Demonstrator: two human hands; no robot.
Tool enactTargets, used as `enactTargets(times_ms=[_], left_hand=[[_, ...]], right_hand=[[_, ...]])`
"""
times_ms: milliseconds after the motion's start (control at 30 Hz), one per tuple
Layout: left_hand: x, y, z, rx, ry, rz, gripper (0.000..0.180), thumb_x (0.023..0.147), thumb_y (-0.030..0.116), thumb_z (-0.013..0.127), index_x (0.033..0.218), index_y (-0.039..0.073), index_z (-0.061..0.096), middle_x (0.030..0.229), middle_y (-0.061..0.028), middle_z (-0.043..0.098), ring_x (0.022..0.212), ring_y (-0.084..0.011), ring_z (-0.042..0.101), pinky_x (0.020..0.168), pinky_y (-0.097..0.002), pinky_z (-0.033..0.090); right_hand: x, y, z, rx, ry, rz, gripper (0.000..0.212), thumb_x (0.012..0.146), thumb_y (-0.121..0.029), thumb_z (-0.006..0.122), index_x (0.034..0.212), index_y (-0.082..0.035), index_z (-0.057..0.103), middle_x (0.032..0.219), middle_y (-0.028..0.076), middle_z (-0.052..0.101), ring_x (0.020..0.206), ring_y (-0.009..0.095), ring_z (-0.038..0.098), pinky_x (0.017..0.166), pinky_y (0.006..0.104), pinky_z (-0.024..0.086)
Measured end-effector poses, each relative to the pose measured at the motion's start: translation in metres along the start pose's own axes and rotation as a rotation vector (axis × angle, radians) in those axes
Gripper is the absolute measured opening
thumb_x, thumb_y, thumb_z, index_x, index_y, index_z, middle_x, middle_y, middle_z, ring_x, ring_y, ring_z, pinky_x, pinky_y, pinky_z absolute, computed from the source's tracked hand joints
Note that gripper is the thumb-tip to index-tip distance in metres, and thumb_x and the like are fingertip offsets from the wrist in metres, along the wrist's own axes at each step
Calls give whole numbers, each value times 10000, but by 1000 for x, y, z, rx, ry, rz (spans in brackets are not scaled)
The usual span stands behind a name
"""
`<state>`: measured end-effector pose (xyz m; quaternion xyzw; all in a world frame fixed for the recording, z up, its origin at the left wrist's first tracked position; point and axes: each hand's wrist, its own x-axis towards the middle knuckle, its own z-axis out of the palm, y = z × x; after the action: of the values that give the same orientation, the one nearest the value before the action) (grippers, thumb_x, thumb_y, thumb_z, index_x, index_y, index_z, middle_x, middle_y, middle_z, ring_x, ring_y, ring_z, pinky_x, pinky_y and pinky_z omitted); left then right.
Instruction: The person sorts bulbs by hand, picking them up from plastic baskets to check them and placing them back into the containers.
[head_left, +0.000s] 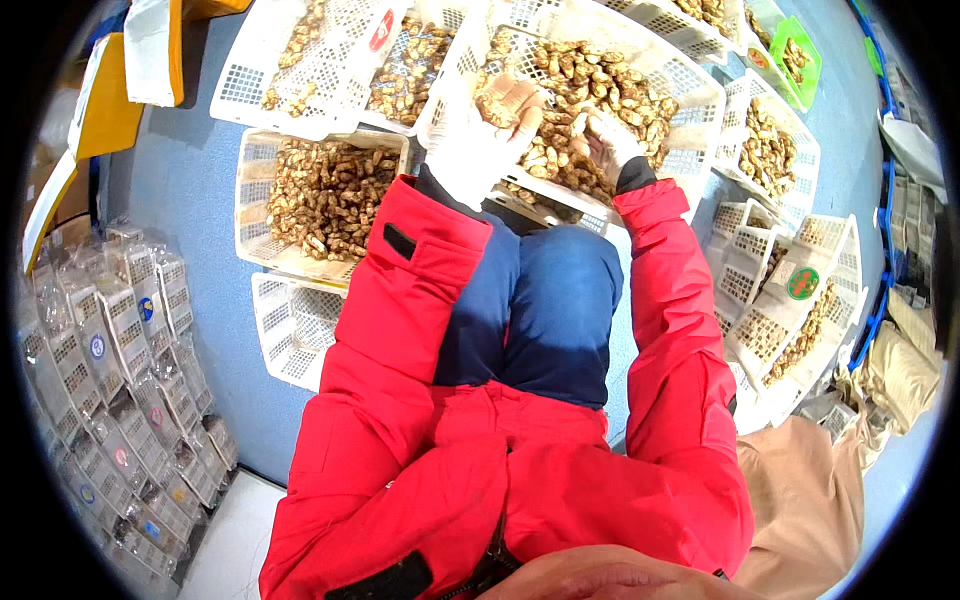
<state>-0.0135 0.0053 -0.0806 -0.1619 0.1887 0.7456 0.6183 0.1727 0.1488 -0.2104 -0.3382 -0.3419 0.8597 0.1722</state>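
Ahead of my knees, a white plastic basket (pixel 700 100) holds a heap of small, knobbly brown pieces (pixel 600 80) that look like mushrooms or roots; the exact kind is unclear. Over its left side, my left hand (pixel 490 130), in a soiled white glove, is cupped with fingers curled around some brown pieces (pixel 495 110). Farther right, my right hand (pixel 610 142), also gloved, hovers low over the heap. Its thumb and fingers pinch one small pale-brown piece (pixel 579 126). Glare washes out parts of both gloves.
A basket of darker brown pieces (pixel 330 195) stands on my left, above a white basket (pixel 295 325). More filled baskets (pixel 765 150) stand on the right, with a green one (pixel 800 65) beyond. Stacked wrapped baskets (pixel 120 370) line the left. Brown cloth (pixel 805 490) lies lower right.
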Motion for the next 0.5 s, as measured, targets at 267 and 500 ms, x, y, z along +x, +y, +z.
enactTargets(times_ms=[267,500], left_hand=[[0,0,-2,6,-112,-59,336,895,293,379,984,-17,474,1017,-156,524,1011,-242,491,871,-327,413],[7,29,-29,-516,-241,17,426,850,233,439,1158,-43,336,1129,-185,453,1053,-276,461,893,-390,405]], right_hand=[[-18,-13,22,156,-114,-113,546,780,-119,591,1238,-12,313,1072,120,514,984,239,524,857,368,439],[-32,-24,31,141,-155,-95,477,792,-74,558,1221,-17,356,1040,106,534,941,230,548,819,373,459]])
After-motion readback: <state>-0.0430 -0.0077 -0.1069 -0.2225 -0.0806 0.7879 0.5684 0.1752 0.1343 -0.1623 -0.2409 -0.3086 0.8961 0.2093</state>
